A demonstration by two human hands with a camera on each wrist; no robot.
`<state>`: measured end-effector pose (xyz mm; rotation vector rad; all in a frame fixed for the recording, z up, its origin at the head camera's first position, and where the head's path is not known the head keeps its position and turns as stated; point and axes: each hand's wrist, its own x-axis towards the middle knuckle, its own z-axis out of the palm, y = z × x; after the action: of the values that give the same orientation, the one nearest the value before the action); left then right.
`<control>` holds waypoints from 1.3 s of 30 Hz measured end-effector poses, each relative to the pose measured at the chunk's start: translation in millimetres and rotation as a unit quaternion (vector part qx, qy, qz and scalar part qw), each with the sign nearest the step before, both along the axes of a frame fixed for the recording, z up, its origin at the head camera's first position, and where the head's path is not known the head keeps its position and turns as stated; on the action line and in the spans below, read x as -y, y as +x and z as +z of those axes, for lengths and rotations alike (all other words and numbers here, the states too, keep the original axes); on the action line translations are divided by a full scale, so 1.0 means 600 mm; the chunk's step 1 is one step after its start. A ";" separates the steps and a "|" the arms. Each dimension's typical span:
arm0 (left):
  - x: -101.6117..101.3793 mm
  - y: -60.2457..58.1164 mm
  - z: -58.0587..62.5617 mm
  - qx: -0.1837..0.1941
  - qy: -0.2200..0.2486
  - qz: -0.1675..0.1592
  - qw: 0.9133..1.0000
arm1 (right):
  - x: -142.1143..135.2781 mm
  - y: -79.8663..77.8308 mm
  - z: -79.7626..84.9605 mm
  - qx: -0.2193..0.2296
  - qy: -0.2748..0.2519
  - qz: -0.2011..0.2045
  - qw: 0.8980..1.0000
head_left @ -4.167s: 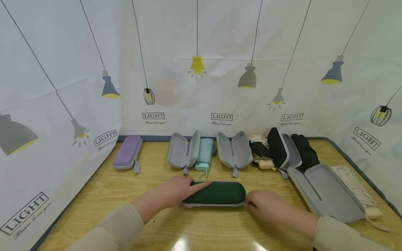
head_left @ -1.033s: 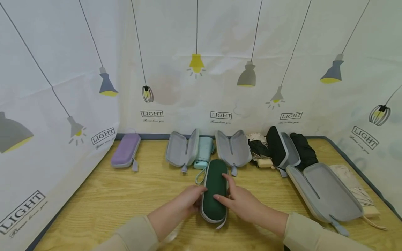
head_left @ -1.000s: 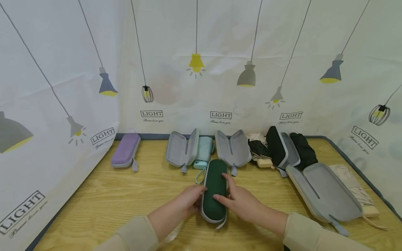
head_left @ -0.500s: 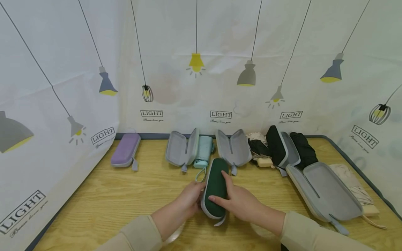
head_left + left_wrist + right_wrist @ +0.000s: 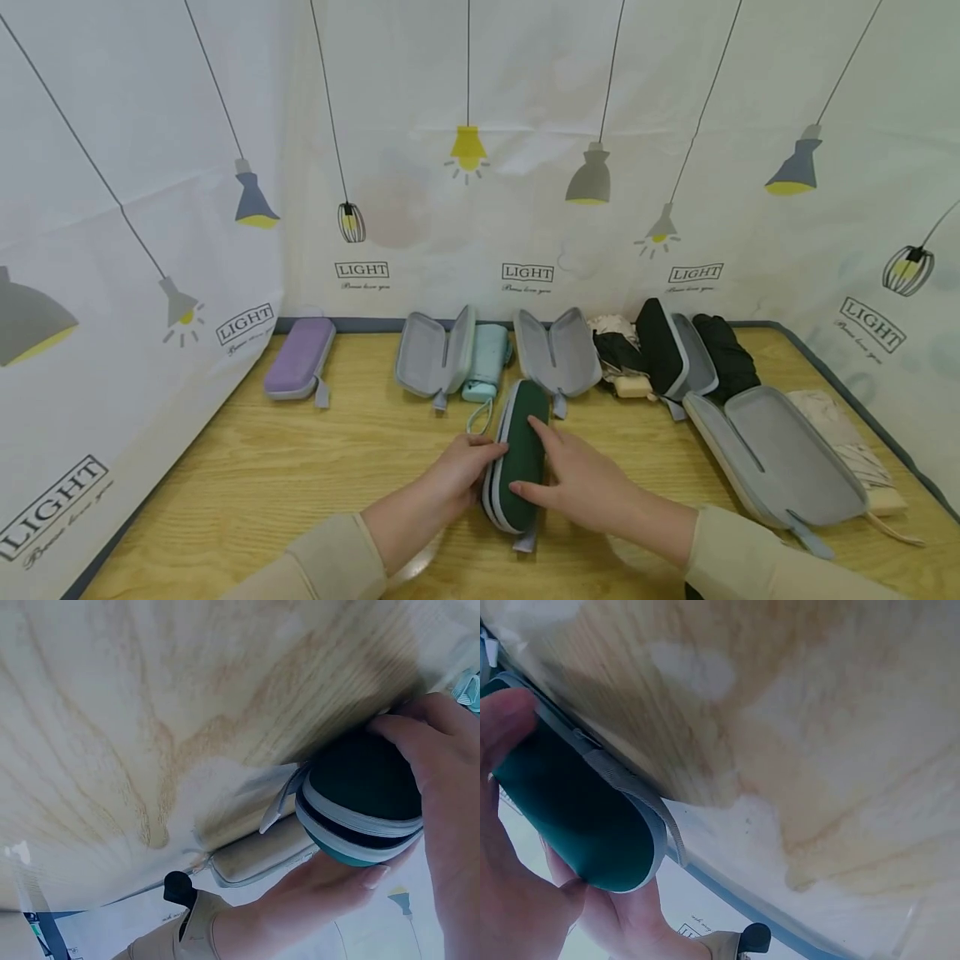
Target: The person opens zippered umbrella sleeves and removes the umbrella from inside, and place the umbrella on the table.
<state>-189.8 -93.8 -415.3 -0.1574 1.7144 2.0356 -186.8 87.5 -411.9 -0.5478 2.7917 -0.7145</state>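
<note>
In the head view a dark green zip case [image 5: 528,454] stands lengthwise on the wooden table, tilted so its seam faces left. Its two grey zipper edges are parted by a narrow dark gap, also plain on the case [image 5: 364,776] in the left wrist view. My left hand [image 5: 459,468] holds the seam side, thumb on the zipper edge. From the right, my right hand [image 5: 588,477] grips the green lid with thumb and fingers spread along it. A grey pull tab [image 5: 527,542] hangs at the near end. The inside of the case is hidden.
A closed purple case [image 5: 300,358] lies back left. Along the back are two open grey-lined cases, a teal rolled umbrella [image 5: 487,358], a black case [image 5: 657,354] and a black folded bundle [image 5: 726,358]. A large open case [image 5: 802,462] lies right, beside a beige bundle [image 5: 843,433].
The green case lay crosswise and closed, my right hand at its end; it has since turned lengthwise. Over the last second it tilted and its seam parted; my left thumb moved onto the edge.
</note>
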 end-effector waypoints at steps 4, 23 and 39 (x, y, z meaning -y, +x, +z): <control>-0.004 -0.001 -0.001 -0.006 -0.007 0.008 1.000 | -0.005 0.003 0.004 -0.102 0.030 0.003 0.994; 0.003 0.003 -0.002 -0.003 -0.037 0.019 0.999 | -0.035 -0.006 0.035 -0.178 -0.020 0.152 0.972; 0.014 0.016 0.005 -0.022 -0.085 -0.008 0.996 | -0.006 -0.017 0.037 -0.104 0.023 0.072 0.992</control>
<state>-179.9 -102.4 -412.1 -0.1533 1.9106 1.8926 -197.2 91.0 -389.9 -0.8512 2.9091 -0.5915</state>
